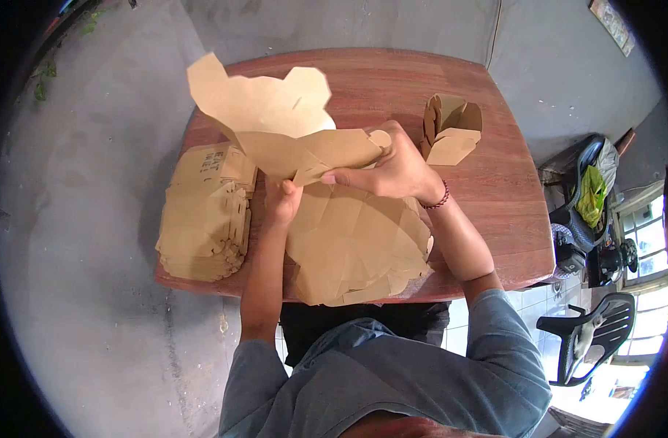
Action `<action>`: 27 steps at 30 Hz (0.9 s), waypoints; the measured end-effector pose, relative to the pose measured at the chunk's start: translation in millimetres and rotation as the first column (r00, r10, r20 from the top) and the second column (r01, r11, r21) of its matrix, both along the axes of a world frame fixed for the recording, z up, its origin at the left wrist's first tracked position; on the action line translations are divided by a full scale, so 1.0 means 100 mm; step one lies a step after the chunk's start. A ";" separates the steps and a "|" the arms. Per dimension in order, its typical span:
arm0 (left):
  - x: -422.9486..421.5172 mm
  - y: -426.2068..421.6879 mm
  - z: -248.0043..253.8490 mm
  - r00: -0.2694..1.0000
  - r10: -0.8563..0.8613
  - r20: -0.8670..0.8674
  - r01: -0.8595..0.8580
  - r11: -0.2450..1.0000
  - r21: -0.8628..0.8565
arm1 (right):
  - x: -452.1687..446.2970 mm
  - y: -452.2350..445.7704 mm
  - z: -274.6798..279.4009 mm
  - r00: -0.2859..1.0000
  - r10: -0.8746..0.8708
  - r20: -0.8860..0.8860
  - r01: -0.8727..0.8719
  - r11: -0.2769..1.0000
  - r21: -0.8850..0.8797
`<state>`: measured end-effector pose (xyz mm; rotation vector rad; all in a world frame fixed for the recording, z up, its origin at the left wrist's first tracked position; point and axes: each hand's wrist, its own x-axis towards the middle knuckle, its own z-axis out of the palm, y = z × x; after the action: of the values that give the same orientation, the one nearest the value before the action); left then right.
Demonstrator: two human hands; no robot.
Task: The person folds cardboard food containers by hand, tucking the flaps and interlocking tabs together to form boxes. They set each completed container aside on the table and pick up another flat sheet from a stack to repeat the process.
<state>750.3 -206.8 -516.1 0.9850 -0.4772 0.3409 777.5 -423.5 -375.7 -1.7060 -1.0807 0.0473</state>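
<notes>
You held a kraft-paper food box blank (pixel 268 109) in both hands, raised above the reddish-brown wooden surface (pixel 502 219). It was partly folded: its wide flaps stood open toward the far left, while a narrower panel angled across the near side toward your right hand (pixel 400 164). Your left hand (pixel 281 201) had its grip clamped on the blank's near, lower edge. Your right hand had its grip closed on the right end of the blank, the thumb extended left along the near edge and the fingers curled about the end panel. A dark reddish beaded bracelet (pixel 442 196) circled your right wrist.

Below your hands, a spread of flat box blanks (pixel 356 244) overlapped at the near middle of the surface, reaching close to its near edge. To the left, beside your left forearm, sat a stack of flat box blanks (pixel 199 219), with dark printed lettering on a piece at its far end. A folded food box (pixel 453 135) stood at the far right with its top flaps open, well apart from the stack. Beyond the right side of the surface stood a dark plastic armchair (pixel 600 332).
</notes>
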 end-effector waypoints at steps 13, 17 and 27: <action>-0.04 -0.06 0.02 0.990 0.137 0.022 -0.136 0.990 -0.025 | 0.02 0.09 -0.09 1.000 0.006 -0.017 -0.007 0.997 -0.083; -0.04 -0.06 0.04 0.984 0.176 -0.006 -0.176 0.984 0.021 | 0.02 0.12 -0.12 0.988 -0.052 0.147 0.057 0.998 -0.031; -0.09 -0.20 0.17 0.953 0.302 0.007 -0.302 0.951 0.069 | -0.03 0.17 -0.08 0.990 -0.135 0.052 0.134 0.991 0.022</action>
<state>741.2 -227.0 -498.9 1.1282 -0.3354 0.6006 774.4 -406.6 -384.1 -1.7677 -1.0000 -0.0942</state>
